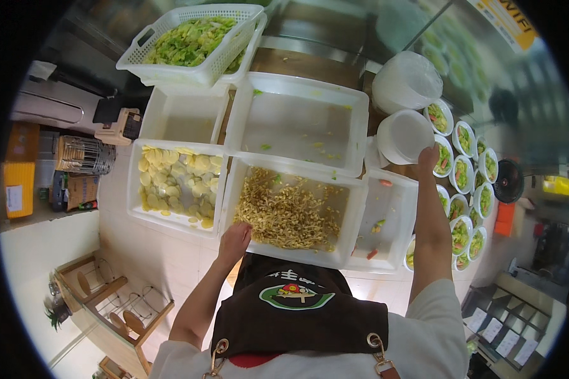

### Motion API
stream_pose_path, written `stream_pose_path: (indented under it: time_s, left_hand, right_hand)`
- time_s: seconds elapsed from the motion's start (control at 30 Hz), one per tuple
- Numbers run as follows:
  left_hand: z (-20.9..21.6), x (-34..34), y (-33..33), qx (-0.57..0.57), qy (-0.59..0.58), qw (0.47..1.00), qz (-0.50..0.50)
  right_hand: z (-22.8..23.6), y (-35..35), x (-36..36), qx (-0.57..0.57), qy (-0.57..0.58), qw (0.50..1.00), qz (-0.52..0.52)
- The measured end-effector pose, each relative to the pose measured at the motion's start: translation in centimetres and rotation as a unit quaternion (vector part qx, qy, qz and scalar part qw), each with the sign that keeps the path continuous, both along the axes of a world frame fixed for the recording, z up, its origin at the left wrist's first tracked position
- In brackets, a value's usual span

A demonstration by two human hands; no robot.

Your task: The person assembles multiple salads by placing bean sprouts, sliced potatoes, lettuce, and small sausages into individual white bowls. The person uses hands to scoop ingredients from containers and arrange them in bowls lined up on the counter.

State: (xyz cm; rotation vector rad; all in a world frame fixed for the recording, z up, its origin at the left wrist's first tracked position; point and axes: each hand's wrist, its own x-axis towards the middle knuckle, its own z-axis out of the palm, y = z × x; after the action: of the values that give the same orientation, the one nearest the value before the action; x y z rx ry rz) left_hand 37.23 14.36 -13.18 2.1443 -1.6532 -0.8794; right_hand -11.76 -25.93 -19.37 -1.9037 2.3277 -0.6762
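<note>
My right hand (428,158) reaches forward to the right and grips the rim of a stack of white round bowls (403,136). Close to my body, my left hand (236,240) is closed at the near left corner of a white tray of bean sprouts (291,211). Whatever those fingers may hold is hidden. Left of the sprouts, pale sliced potatoes (178,183) lie in another white tray. A narrower tray (395,218) on the right has a few orange and green scraps in it.
Many filled bowls with greens (460,174) crowd the right side. Behind the bowl stack stands a larger wrapped white stack (408,82). A white basket of chopped lettuce (193,41) is at the far left. A shallow tray with green bits (297,123) sits mid-table.
</note>
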Motion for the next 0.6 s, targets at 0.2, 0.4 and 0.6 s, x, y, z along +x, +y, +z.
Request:
stream_pose_path:
  time_s: [0.2, 0.4, 0.6]
  left_hand:
    - [-2.6, -4.2, -4.9, 0.054, -0.141, 0.988, -0.034]
    - [-4.6, -5.4, -6.1, 0.041, -0.096, 0.987, -0.121]
    - [-3.3, -0.5, -6.2, -0.008, 0.142, 0.990, -0.022]
  right_hand:
    - [7.9, 1.8, 2.2, -0.199, -0.054, 0.978, -0.019]
    - [15.5, 12.6, 4.0, -0.156, -0.480, 0.863, -0.009]
    - [13.7, 23.8, 6.4, 0.100, -0.733, 0.667, -0.085]
